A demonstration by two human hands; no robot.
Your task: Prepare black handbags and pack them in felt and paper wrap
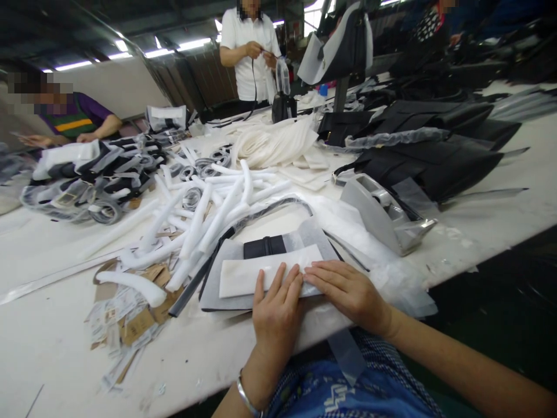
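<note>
A black handbag (213,283) lies flat at the table's front edge, mostly covered by thin whitish paper (300,232). Across it rests a folded white foam strip (243,277), just in front of a black strap tab (263,247). My left hand (278,302) presses flat on the strip's near edge, fingers stretched forward. Beside it my right hand (348,289) lies flat on the strip's right end, its fingertips close to the left hand's. Neither hand grips anything. The bag's dark handle (278,203) arches out behind it.
White foam tubes (204,223) and paper tags (139,325) lie to the left. A clear-handled tape dispenser (383,209) and black bags (426,168) stand right. Wrapped straps (96,180) are heaped far left. Two people work across the table, one holding a strap (254,81).
</note>
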